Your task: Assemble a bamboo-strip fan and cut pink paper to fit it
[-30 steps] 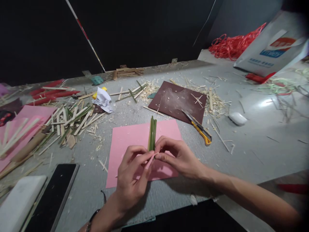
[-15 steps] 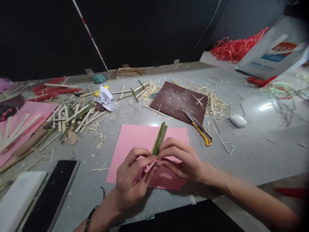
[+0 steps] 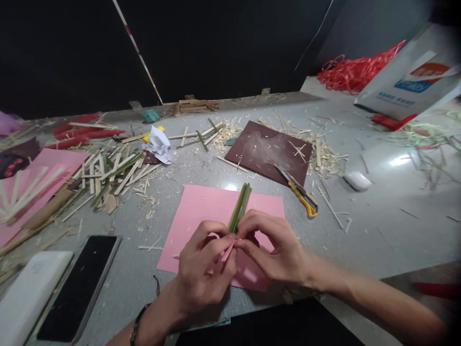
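Note:
A small bundle of green bamboo strips [image 3: 239,206] stands tilted away from me above a pink sheet [image 3: 201,206]. My left hand [image 3: 207,266] is closed around its lower end, which the fingers hide. A narrow pink paper strip [image 3: 228,251] shows between the left thumb and fingers. My right hand [image 3: 273,247] pinches the strip's upper end at the base of the bundle, thumb and forefinger together. The fingertips of both hands nearly meet there. A yellow-handled utility knife [image 3: 300,197] lies to the right, its blade end on a brown board [image 3: 266,146].
Cut bamboo strips [image 3: 111,173] are heaped at the left, beside another pink sheet [image 3: 68,158]. A phone [image 3: 81,288] and a white power bank [image 3: 36,288] lie at the near left. Crumpled paper [image 3: 158,144], shavings [image 3: 228,134] and a white mouse-shaped object [image 3: 357,180] lie farther off.
My right thumb has shifted up to the pink strip's end, and the right hand has turned slightly. The left hand still grips the bundle. The whole view has moved a little.

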Tool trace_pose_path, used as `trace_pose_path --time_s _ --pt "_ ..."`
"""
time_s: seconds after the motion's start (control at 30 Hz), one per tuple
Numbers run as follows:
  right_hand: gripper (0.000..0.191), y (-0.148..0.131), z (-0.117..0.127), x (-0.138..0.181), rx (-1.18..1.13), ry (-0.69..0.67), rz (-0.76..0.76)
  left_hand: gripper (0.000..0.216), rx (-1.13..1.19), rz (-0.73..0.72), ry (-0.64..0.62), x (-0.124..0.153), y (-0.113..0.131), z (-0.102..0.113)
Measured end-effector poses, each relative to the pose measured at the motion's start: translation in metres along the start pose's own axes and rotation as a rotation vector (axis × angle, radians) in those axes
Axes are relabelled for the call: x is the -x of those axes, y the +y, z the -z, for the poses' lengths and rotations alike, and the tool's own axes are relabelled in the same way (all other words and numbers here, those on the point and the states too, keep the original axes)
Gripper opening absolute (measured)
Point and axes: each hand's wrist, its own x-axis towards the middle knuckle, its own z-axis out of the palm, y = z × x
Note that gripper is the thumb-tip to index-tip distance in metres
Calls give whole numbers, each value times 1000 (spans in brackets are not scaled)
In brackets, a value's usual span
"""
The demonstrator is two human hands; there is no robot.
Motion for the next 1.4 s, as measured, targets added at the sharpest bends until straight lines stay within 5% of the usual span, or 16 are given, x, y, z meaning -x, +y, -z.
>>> trace_pose_path --time_s 0.2,0.43,0.63,0.8,1.4 --pt "24 -8 -6 -2 -265 71 -412 20 47 113 26 -4 5 -2" --pt "25 -7 -4 2 -413 46 -582 16 116 180 31 -6 5 -1" --pt "5 -10 -2 4 -233 -7 -270 17 118 173 63 -3 6 0" --pt "15 -6 -6 6 32 43 -15 18 102 133 72 -1 8 -2" --pt "16 -8 -8 7 153 117 -111 33 83 81 -34 2 12 0"
